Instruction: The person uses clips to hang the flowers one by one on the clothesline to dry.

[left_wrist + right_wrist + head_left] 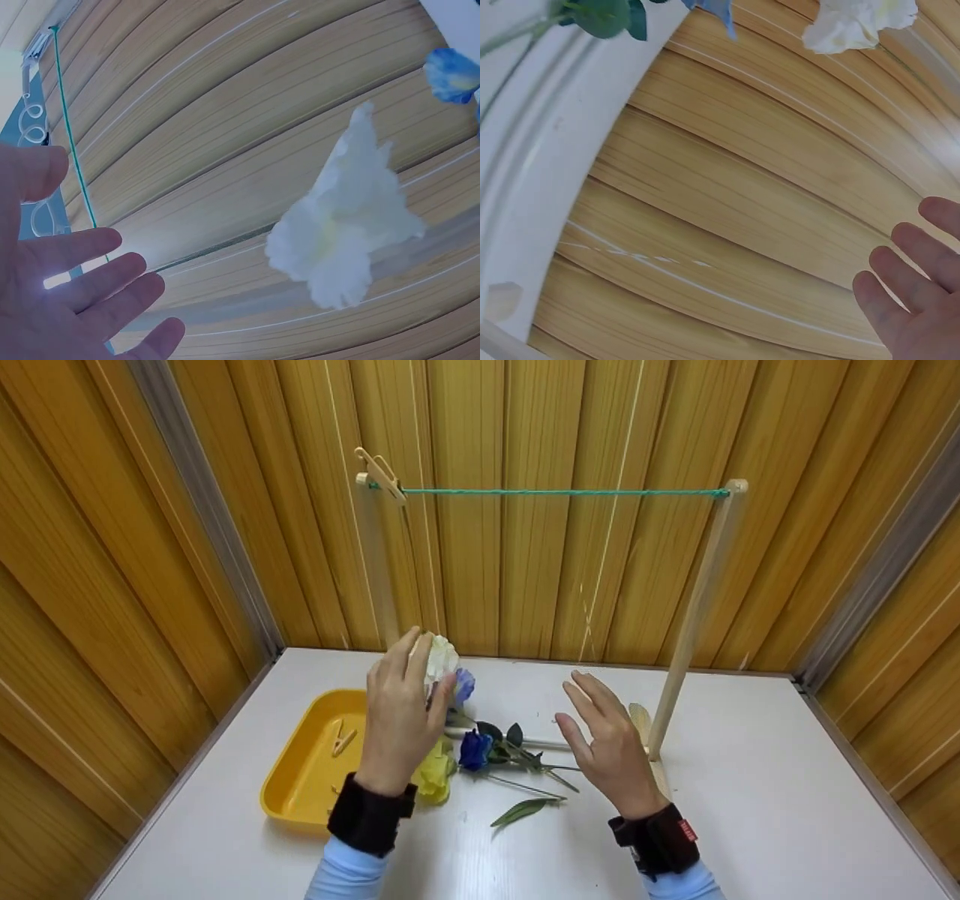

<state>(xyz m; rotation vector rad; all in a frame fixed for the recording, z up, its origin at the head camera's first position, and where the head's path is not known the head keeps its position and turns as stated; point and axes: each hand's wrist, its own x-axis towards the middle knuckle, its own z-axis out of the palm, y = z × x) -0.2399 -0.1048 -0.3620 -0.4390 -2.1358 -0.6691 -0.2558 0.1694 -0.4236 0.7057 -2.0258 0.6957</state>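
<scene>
A wooden clothespin (381, 476) sits at the left end of a green cord (562, 492). From it a stem runs down to a white flower (337, 225), which hangs head down. My left hand (401, 705) is raised in front of that flower, fingers extended and holding nothing; it hides part of the bloom in the head view. Over the table's right half, my right hand (607, 742) is also raised and empty, its fingers loosely spread near the right post. Between the hands lie a dark blue rose (475, 750), a yellow flower (435, 775) and a light blue flower (464, 685).
At the left, a yellow tray (281, 795) contains clothespins, one of them (343, 739) plainly visible. The cord is strung between two wooden posts, the right one (694, 622) standing beside my right hand. Wood-panelled walls (540, 577) enclose the white table (757, 810).
</scene>
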